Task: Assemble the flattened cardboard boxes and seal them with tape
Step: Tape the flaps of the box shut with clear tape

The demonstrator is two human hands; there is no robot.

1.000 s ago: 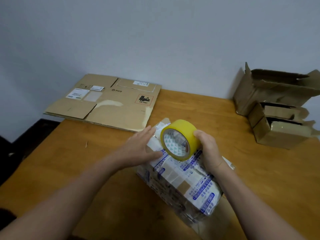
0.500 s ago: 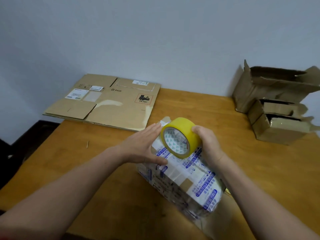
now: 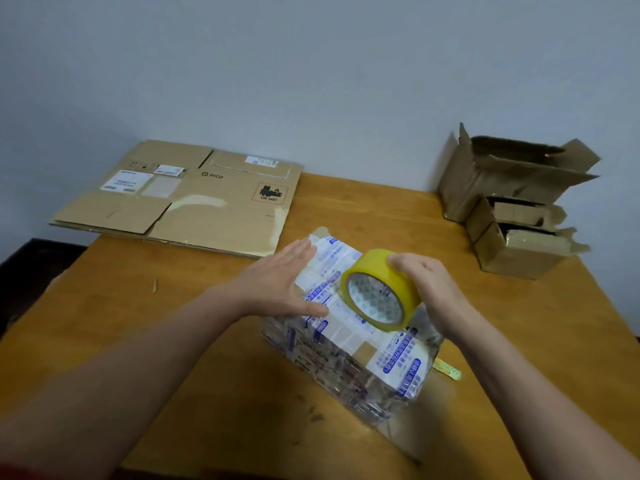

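Pale wall behind, and under my arms a wooden table [image 3: 121, 278] with a flattened cardboard box [image 3: 194, 199] lying at the upper left of the frame and two opened cardboard boxes, one large [image 3: 502, 174] and one small [image 3: 519, 247], at the upper right. At the centre is the box [image 3: 349, 344] I am sealing, set cornerwise to me and already glossy with clear and blue-printed tape. My left hand [image 3: 277, 285] lies flat on its top, fingers straight and pressing down, thumb spread along the near edge. My right hand [image 3: 429, 289] is curled round the yellow tape roll [image 3: 381, 291], which stands on edge against the top of the box, just right of my left fingers. I cannot tell whether a strip is drawn out yet; none is visible between roll and box. I judge the risks to be these: the slick top may let the roll skid off line, so the strip lands crooked or creased; if my flat hand eases, the box could slide on the table as I pull; and loose tape could fold back and stick to itself. A scrap of yellowish tape [image 3: 448, 369] lies by the box's right corner and could catch underneath.
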